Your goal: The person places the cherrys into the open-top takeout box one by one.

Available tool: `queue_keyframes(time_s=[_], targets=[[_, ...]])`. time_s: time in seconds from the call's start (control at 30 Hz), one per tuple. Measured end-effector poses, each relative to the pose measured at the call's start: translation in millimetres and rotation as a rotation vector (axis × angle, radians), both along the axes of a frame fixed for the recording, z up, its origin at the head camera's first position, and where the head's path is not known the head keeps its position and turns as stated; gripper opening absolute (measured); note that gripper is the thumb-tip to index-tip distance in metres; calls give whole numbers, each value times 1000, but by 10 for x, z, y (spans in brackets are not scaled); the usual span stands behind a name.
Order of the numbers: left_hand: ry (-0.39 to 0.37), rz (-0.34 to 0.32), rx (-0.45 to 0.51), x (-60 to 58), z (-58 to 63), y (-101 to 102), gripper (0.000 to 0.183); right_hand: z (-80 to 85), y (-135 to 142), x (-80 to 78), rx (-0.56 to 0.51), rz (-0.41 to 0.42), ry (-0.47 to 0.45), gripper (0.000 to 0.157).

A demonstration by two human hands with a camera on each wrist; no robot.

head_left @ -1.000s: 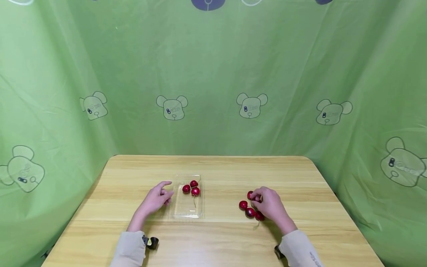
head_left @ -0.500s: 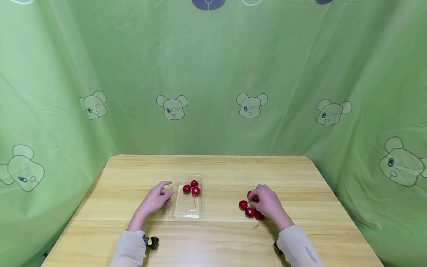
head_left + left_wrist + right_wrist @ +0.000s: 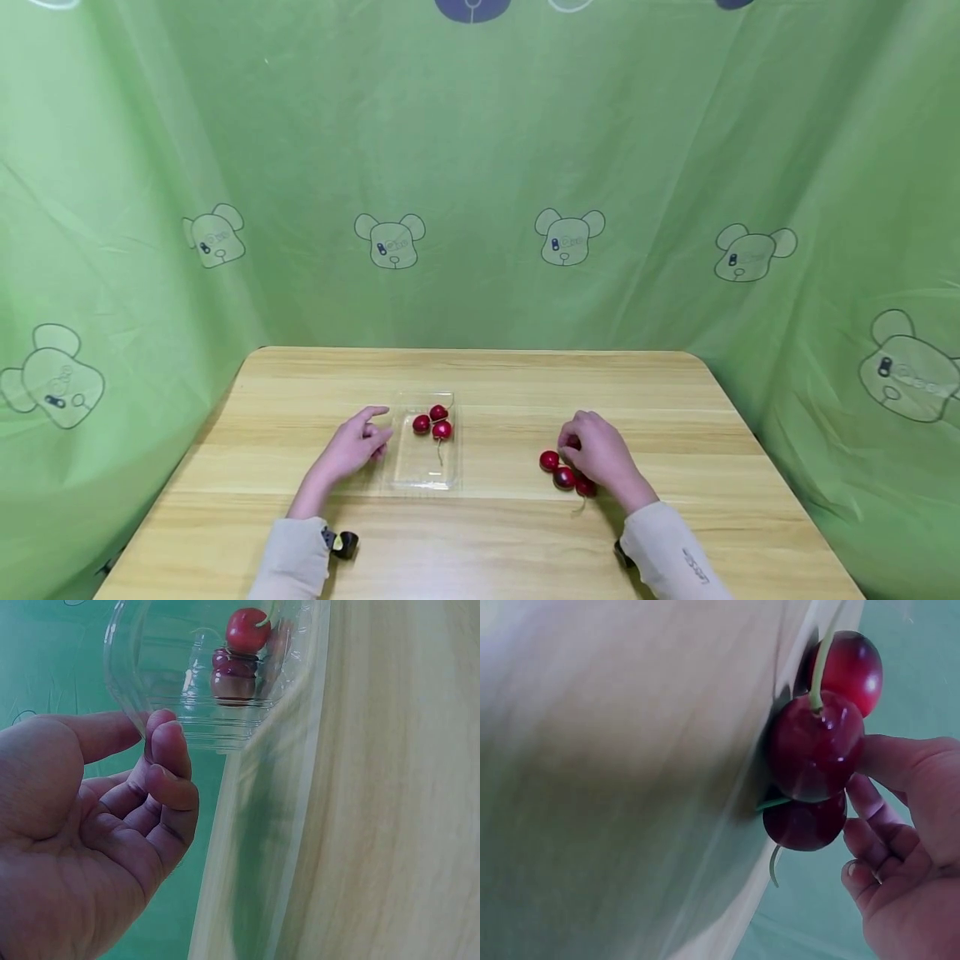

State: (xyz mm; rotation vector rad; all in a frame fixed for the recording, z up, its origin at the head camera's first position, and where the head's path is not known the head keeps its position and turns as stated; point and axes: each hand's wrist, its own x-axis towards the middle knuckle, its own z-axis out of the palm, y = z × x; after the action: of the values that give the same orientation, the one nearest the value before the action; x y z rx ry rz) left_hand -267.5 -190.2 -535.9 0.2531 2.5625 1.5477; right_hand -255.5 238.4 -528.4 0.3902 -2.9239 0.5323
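Observation:
A shallow clear plastic box stands left of centre on the table with three red cherries inside. At its left rim is my left hand; in the left wrist view, the thumb and bent forefinger pinch the wall of the box. My right hand is curled over a cluster of cherries on the right. Three cherries there show beside and below it. In the right wrist view, thumb and fingertips pass behind a stemmed cherry. The cherry within their grip is largely hidden by the hand.
The light wooden table has rounded far corners. A green curtain with bear-head prints surrounds its back and sides. Between the box and the loose cherries lies bare wood.
My right fingers have closed in slightly, and the two upper cherries seen beside them earlier are now hidden by the hand. The left hand and the box look unchanged.

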Motion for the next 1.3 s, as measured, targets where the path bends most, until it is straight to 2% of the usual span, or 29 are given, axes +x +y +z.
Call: queue_keyframes(time_s=[0.47, 0.7, 1.0, 1.3], targets=[[-16, 9, 6, -7, 5, 13, 55, 48, -4, -21, -64, -46, -5, 15], [-15, 9, 9, -6, -9, 12, 54, 50, 10, -14, -91, -44, 14, 17], [-10, 10, 0, 1, -4, 12, 55, 70, 18, -6, -208, -65, 21, 13], [-1, 13, -6, 6, -2, 15, 54, 131, 2, 12, -272, -105, -12, 9]])
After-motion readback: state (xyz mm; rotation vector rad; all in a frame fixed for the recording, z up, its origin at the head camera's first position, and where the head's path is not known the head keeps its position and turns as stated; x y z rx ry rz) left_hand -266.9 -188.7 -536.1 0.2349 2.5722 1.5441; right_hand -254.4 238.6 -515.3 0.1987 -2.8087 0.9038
